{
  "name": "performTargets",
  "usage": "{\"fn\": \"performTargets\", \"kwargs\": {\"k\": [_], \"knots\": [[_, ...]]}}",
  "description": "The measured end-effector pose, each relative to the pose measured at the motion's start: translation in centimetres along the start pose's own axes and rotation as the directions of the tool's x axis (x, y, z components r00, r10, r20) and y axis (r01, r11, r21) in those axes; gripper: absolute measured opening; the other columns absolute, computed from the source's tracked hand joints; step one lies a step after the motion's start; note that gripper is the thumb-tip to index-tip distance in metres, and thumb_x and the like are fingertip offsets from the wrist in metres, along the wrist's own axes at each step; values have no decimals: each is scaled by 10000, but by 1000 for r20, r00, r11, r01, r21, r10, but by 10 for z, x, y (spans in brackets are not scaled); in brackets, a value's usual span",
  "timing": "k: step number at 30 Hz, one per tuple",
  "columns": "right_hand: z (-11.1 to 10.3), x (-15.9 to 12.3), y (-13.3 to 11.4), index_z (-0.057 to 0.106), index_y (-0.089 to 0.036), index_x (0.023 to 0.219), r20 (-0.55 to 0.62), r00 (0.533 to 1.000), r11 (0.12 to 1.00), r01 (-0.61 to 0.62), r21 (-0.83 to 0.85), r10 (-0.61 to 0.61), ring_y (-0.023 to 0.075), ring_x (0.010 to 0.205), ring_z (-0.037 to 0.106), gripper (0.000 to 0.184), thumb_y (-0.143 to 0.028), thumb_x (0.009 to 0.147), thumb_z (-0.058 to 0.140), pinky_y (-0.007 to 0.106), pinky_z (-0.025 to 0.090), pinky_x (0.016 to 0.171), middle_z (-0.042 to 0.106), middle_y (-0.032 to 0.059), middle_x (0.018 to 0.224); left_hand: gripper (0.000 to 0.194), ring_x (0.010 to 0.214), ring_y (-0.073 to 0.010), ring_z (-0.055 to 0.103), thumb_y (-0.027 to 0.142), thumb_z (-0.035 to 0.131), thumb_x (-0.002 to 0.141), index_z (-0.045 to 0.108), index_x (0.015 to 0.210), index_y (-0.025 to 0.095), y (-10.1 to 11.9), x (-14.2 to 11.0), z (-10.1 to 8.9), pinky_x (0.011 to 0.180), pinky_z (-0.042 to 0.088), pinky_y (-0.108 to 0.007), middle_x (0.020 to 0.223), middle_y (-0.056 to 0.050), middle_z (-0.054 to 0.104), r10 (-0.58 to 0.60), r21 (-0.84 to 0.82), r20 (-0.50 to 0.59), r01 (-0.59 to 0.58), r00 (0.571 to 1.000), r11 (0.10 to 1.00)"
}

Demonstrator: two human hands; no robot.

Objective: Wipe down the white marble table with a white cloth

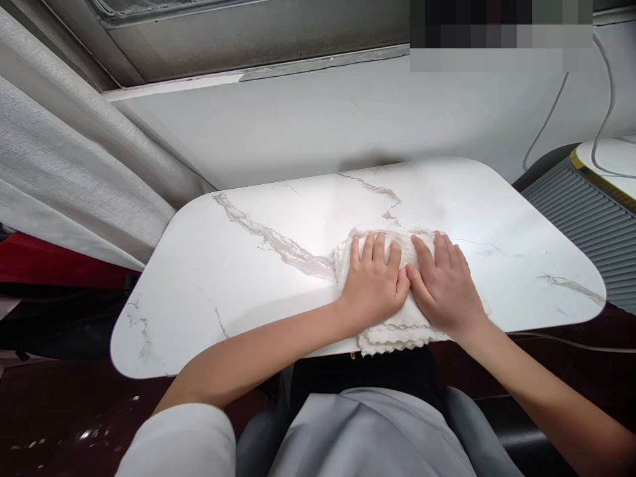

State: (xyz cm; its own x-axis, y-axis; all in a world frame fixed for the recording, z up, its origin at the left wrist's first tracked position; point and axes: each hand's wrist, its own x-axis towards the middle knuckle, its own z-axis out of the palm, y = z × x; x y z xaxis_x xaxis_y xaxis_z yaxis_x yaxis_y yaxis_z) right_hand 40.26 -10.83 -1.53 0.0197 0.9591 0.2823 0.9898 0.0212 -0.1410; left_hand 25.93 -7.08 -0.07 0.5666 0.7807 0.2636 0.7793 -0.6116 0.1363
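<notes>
A folded white cloth (395, 331) with wavy edges lies on the white marble-patterned table (278, 305), near its front edge. Its near edge hangs slightly past the tabletop. My left hand (373, 283) rests palm down on the cloth, with its fingers stretched out and a little apart. Just to the right, my right hand (446, 288) also lies flat on the cloth, fingers extended forward. The two thumbs meet or nearly meet in the middle. Parts of the cloth are hidden beneath both hands.
A white wall (298, 132) runs behind the table under a window frame (248, 46). Pale curtains (84, 146) hang at the left, close to the table. At the right stands a ribbed grey cabinet (586, 218) with a white cable (607, 99) above it.
</notes>
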Motion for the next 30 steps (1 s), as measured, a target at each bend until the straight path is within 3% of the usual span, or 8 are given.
{"fn": "performTargets", "kwargs": {"k": [7, 13, 17, 23, 27, 30], "knots": [[-4, -13, -32, 449, -40, 1445, 10, 1000, 997, 24, 67, -25, 410, 1454, 251, 597, -376, 982, 278, 605, 262, 1153, 330, 263, 1534, 481, 1423, -340, 372, 321, 346, 986, 466, 1390, 89, -13, -34, -11, 1189, 275, -573, 1495, -209, 450, -5, 6, -2, 5, 1000, 1000], [-1, -17, -57, 399, -170, 1481, -9, 998, 971, 59, 232, -58, 402, 1497, 101, 561, -361, 956, 353, 706, 200, 1135, 190, 173, 1621, 476, 1438, -314, 358, 310, 359, 966, 468, 1397, 140, -28, -56, -21, 1202, 268, -564, 1509, -184, 443, -64, 5, 31, 64, 997, 998], [-2, -13, -68, 378, -173, 1491, 31, 990, 941, 120, 316, -137, 378, 1507, 8, 560, -357, 963, 354, 701, 153, 1152, 103, 150, 1642, 476, 1437, -310, 357, 298, 340, 966, 472, 1391, 128, -40, -64, -28, 1204, 261, -555, 1504, -184, 448, -100, 0, 37, 100, 994, 995], [1, 8, -68, 406, -215, 1470, 111, 957, 879, 194, 436, -267, 291, 1520, 61, 539, -443, 993, 296, 638, 96, 1198, 229, 116, 1620, 452, 1423, -257, 375, 321, 338, 973, 475, 1373, 163, -66, -56, -34, 1223, 224, -499, 1495, -134, 466, -148, -7, 67, 149, 987, 989], [11, 37, -65, 421, -152, 1461, 124, 936, 874, 252, 415, -329, 292, 1517, 102, 557, -420, 988, 301, 588, 100, 1217, 276, 144, 1600, 438, 1394, -236, 405, 321, 363, 972, 480, 1362, 161, -82, -38, -30, 1224, 211, -470, 1473, -121, 489, -174, -19, 46, 175, 984, 984], [21, 68, -67, 476, -146, 1413, 80, 939, 892, 290, 347, -336, 306, 1488, 222, 519, -366, 974, 309, 561, 153, 1213, 380, 149, 1545, 442, 1391, -226, 406, 319, 344, 981, 490, 1365, 157, -97, -16, -23, 1220, 207, -451, 1470, -114, 496, -204, -26, 32, 205, 978, 978]]}}
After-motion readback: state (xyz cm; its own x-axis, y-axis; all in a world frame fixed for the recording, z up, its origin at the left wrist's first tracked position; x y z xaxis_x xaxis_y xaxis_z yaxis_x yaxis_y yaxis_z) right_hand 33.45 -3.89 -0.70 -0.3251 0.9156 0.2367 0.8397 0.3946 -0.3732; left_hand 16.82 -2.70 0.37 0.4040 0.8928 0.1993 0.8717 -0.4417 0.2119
